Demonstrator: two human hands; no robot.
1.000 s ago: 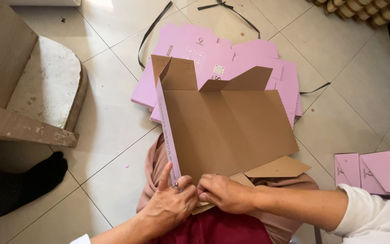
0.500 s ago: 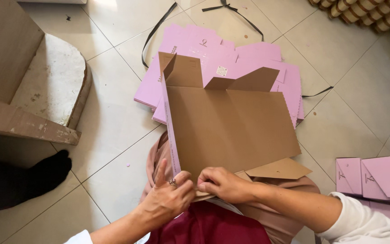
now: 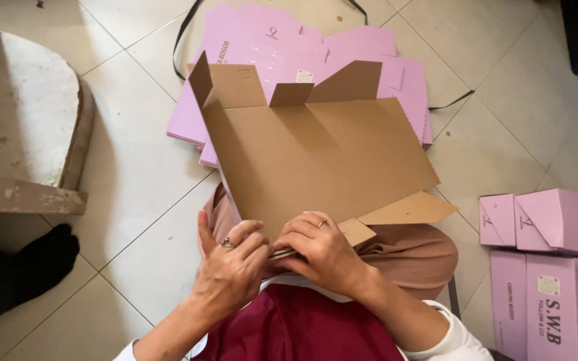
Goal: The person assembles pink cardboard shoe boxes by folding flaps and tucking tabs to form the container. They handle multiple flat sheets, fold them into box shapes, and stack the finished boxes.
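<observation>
A flat cardboard box blank (image 3: 316,160), brown inside and pink outside, rests on my lap with its flaps pointing away from me. My left hand (image 3: 232,274) pinches its near edge, a ring on one finger. My right hand (image 3: 322,251) presses on the same edge beside a small folded flap (image 3: 358,231). The two hands touch each other at the blank's near edge.
A stack of flat pink box blanks (image 3: 316,57) lies on the tiled floor beyond my lap, with black straps (image 3: 182,37) around it. Folded pink boxes (image 3: 550,267) stand at the right. A concrete step (image 3: 21,127) is at the left, a black-socked foot (image 3: 21,267) below it.
The blank has shifted a little on my lap, and both hands have closed together on its near edge.
</observation>
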